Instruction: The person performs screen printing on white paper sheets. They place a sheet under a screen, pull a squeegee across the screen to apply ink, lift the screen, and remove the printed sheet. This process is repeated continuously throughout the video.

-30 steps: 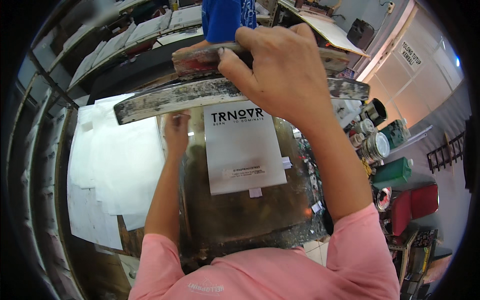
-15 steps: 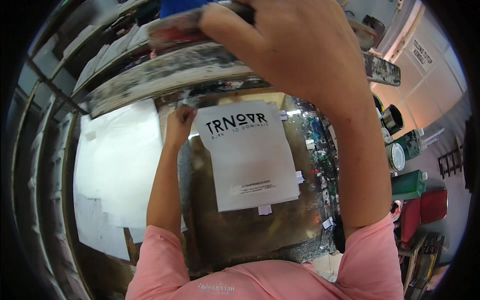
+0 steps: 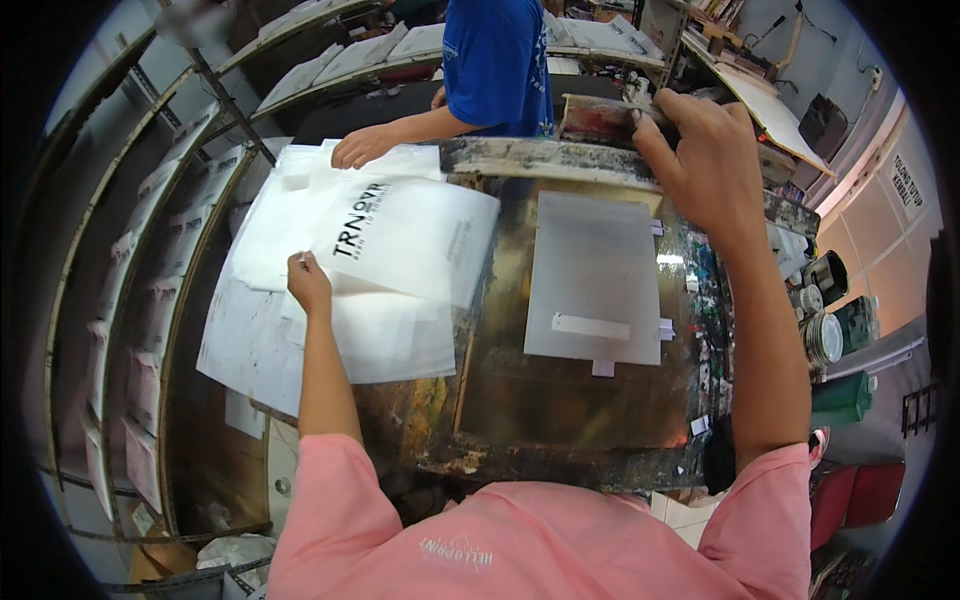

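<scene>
My left hand (image 3: 310, 283) is closed on the near left edge of a thin white sheet (image 3: 420, 235) with black print. The sheet lies tilted over a pile of white sheets (image 3: 400, 345) on the left. My right hand (image 3: 705, 165) is raised above the far right of the worktable, fingers curled beside a paint-stained squeegee (image 3: 600, 118) at the long, stained frame bar (image 3: 545, 155); what they grip is hidden. On the printing board (image 3: 490, 400) lies a grey translucent rectangle (image 3: 595, 270) with a pale strip and small white tabs round it.
Across the table, a person in blue (image 3: 490, 70) reaches a hand (image 3: 365, 145) to the far edge of the pile. Racks (image 3: 190, 260) with printed sheets line the left side. Paint cans (image 3: 822, 338) and a green jug (image 3: 840, 398) stand at the right.
The printed sheet has come off the board leftward onto the pile in my left hand, uncovering the grey rectangle. My view has shifted left; the person in blue now shows.
</scene>
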The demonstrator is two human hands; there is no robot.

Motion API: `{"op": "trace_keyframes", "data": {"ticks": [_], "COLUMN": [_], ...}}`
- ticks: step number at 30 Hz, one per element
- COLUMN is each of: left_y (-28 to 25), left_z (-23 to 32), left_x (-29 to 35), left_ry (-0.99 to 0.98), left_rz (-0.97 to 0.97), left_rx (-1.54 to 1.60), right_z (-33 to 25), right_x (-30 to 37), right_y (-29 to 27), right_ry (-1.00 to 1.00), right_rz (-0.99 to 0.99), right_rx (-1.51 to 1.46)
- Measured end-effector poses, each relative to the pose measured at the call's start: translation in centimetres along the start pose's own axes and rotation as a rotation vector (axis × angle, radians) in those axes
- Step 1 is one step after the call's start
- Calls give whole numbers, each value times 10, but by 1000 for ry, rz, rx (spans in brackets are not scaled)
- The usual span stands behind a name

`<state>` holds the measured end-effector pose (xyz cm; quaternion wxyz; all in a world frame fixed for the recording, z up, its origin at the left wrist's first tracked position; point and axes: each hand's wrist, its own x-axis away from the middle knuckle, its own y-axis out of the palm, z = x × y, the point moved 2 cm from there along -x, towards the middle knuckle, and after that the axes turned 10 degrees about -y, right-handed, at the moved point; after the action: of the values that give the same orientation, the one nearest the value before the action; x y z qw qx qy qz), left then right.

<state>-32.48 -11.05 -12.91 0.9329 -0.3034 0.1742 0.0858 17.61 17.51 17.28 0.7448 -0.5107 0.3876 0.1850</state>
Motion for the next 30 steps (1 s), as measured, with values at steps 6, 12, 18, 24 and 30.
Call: {"op": "trace_keyframes", "data": {"ticks": [6,12,18,24,30], "left_y": [-85,-94,-13,18,13], "left_z": [25,69,173,217,228], "left_x": [146,280,390,468,474], "left_ry": [701,876,1018,1031,1102], "left_rz": [-590,-977,-1066,-1101,-1111], "left_rx": [-242,-394,-163,-36,-53], "right_z": [-12,-1,7,7,16], "right_x": [23,-6,-23,-29,-41], "right_y": [3,-1,-4,-29,-37], "right_ry": [-25,-8,222,77,41], "right_rz": [13,-63,-404,-374,-321], "right_rx": [16,34,-73,-173,-188]}}
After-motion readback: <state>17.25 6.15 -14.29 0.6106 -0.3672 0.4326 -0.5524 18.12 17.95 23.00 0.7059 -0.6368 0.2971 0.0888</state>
